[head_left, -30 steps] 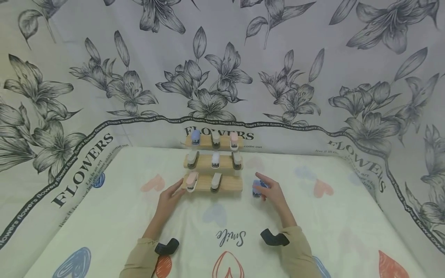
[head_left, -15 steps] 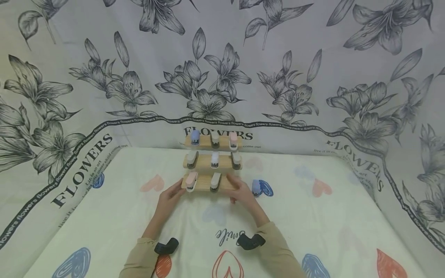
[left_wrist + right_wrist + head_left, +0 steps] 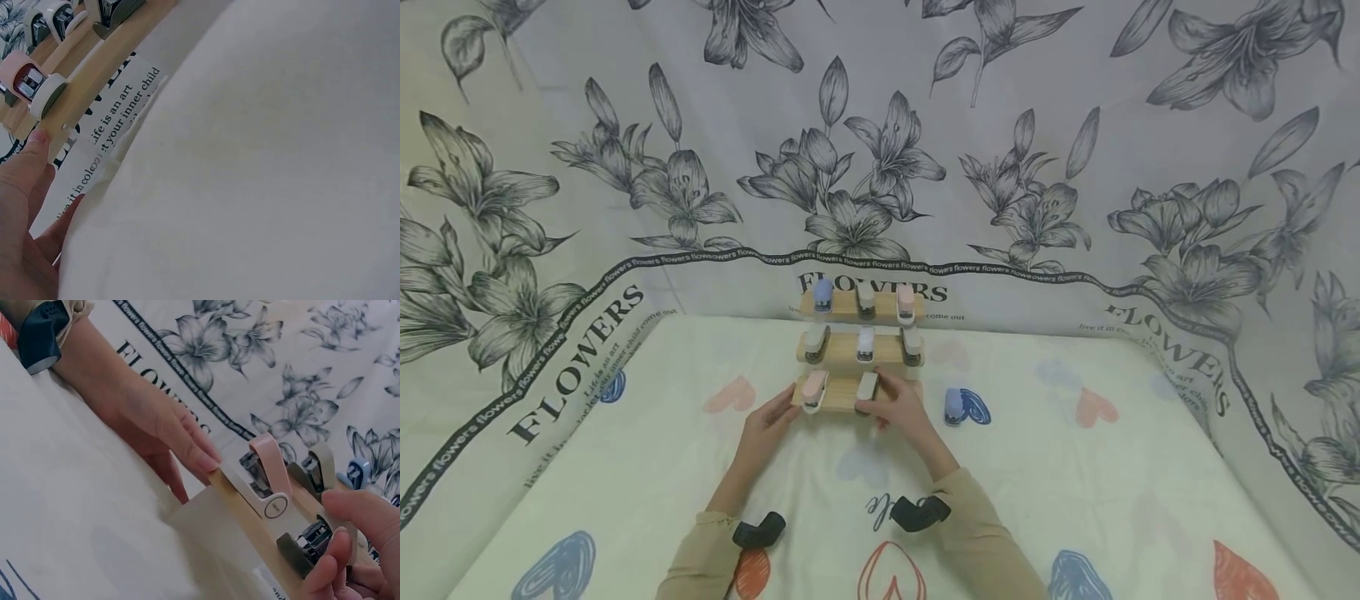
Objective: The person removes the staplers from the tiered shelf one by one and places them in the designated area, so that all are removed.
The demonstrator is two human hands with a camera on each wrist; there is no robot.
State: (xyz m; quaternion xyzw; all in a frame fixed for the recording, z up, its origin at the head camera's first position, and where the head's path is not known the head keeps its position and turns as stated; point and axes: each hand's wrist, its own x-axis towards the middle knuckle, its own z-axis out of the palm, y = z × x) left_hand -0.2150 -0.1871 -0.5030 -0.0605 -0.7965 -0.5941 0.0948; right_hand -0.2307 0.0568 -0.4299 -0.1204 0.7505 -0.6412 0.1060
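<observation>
Gripping is being done at two spots on the near tier of a three-tier pale wooden rack (image 3: 841,397). The left end of that tier is being pinched by the left hand (image 3: 767,425), the thumb being laid against the board and the fingers being held lower. At the middle of the same tier, a grey stapler-like gadget (image 3: 867,384) with a dark base is being grasped by the right hand (image 3: 901,410) between thumb and curled fingers, a gap being left between the hands. Whether the gadget is being lifted or merely adjusted cannot be told.

Left of it, a pink stapler-like gadget (image 3: 813,388) with a white base is being carried by the same tier. Right of the rack, a light-blue stapler-like gadget (image 3: 953,406) is being supported by a white heart-printed cloth (image 3: 805,500).

As a judgement, balance is being risked most on the narrow board: if the grey gadget is being nudged too near the front edge, it could be tipped onto the cloth. If the rack is being pushed harder from the right than it is being braced at the left, it could be slid over the soft cloth, the gadgets on the middle and far tiers being shaken loose.
</observation>
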